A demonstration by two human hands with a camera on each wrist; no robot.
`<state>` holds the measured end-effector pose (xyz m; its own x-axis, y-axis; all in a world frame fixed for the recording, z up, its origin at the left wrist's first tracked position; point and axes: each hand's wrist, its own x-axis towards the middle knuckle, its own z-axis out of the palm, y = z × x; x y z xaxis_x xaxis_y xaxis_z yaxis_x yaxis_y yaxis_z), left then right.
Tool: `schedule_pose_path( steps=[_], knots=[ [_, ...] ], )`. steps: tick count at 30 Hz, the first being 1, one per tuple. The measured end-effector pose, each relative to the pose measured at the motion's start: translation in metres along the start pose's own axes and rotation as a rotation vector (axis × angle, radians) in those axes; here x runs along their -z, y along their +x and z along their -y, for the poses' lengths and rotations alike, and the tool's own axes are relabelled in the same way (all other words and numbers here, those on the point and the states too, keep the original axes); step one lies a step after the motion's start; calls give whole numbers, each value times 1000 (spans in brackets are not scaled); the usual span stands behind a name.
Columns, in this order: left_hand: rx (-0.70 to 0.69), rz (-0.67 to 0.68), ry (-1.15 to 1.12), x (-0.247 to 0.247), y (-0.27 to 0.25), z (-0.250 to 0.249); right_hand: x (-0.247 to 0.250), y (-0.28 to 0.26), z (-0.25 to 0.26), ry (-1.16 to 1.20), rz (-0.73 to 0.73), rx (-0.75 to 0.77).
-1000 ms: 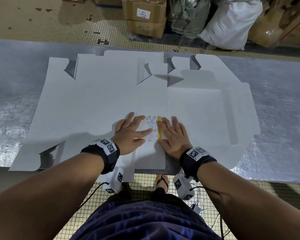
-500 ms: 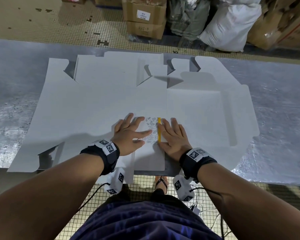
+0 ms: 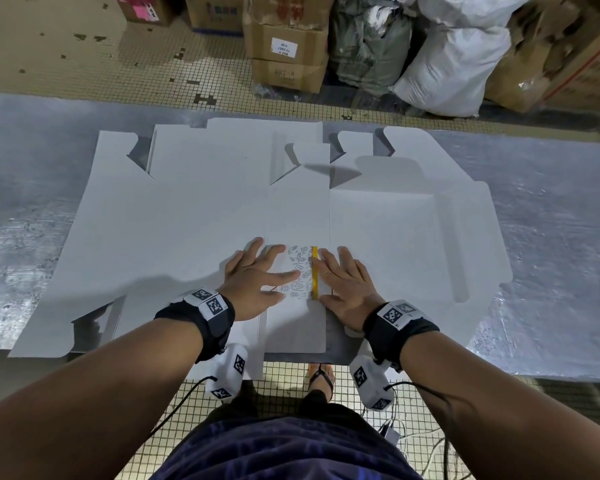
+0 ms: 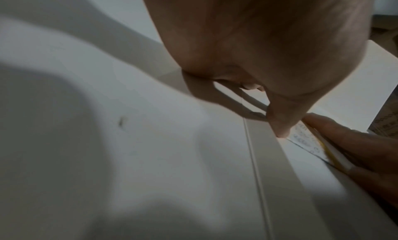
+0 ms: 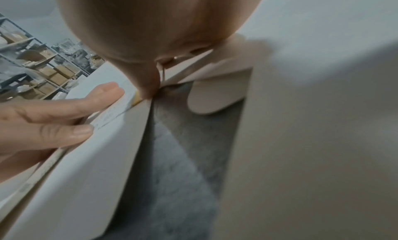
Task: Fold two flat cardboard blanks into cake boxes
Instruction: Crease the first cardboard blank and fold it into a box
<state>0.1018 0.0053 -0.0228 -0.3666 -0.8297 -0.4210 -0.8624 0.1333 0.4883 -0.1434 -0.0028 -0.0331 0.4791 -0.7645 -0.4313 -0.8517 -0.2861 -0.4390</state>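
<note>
Two flat white cardboard blanks lie side by side on the silver table [image 3: 551, 237], the left blank [image 3: 170, 237] overlapping the right blank [image 3: 402, 244] at the middle. A narrow flap [image 3: 300, 271] is folded over there, showing a printed leaf pattern and a yellow stripe [image 3: 314, 271]. My left hand [image 3: 257, 282] presses flat on the flap's left side, fingers spread. My right hand [image 3: 345, 282] presses flat just right of the stripe. In the wrist views, the left thumb [image 4: 277, 122] and the right thumb [image 5: 148, 85] touch the card beside the printed flap [image 4: 305, 139].
The table's near edge runs just under my wrists, with tiled floor and a sandalled foot [image 3: 321, 375] below. Behind the table stand brown cartons [image 3: 288, 46] and a white sack [image 3: 458, 71]. Cables hang from the wrist cameras.
</note>
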Motion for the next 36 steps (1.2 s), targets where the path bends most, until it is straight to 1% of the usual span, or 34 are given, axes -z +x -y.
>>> schedule_pose_path(
  steps=[3, 7, 9, 11, 13, 15, 16, 17, 18, 20, 22, 23, 25, 27, 28, 33, 36],
  knots=[
    [-8, -30, -31, -1, 0, 2, -1, 1, -8, -19, -31, 32],
    [7, -91, 11, -8, 0, 3, -10, -3, -7, -47, -77, 32],
    [3, -103, -32, -5, 2, 4, -9, -3, -5, 2, -110, 24],
    [-14, -94, -133, 1, 3, 4, 0, -4, -1, 136, -124, -25],
    [29, -77, -348, 7, 3, 7, 6, -5, 4, 339, -157, -71],
    [107, -85, -596, 11, 5, 14, 6, -9, 8, 654, -277, -120],
    [112, -87, -642, 11, 6, 18, 7, -11, 10, 813, -351, -164],
    [89, -83, -610, 11, 6, 22, 7, -11, 10, 925, -411, -217],
    [55, -80, -537, 11, 6, 24, 9, -11, 13, 962, -447, -255],
    [-25, -76, -343, 11, 3, 26, 10, -8, 13, 894, -444, -297],
    [-58, -54, -194, 9, 1, 27, 10, -6, 10, 787, -342, -294],
    [-59, -33, -151, 8, 1, 28, 9, -7, 7, 690, -277, -281],
    [-64, -9, -110, 7, 1, 29, 6, -10, 4, 365, -144, -232],
    [-89, -25, -86, 6, -1, 29, 1, -11, 5, 103, -90, -178],
    [-96, -33, -82, 4, -1, 28, 1, -14, 9, 40, -90, -180],
    [-101, -21, -67, 3, 2, 29, -1, -16, 17, 35, -107, -252],
    [-85, 0, -145, 15, 8, 27, 14, -9, 24, 35, -107, -280]
  ],
)
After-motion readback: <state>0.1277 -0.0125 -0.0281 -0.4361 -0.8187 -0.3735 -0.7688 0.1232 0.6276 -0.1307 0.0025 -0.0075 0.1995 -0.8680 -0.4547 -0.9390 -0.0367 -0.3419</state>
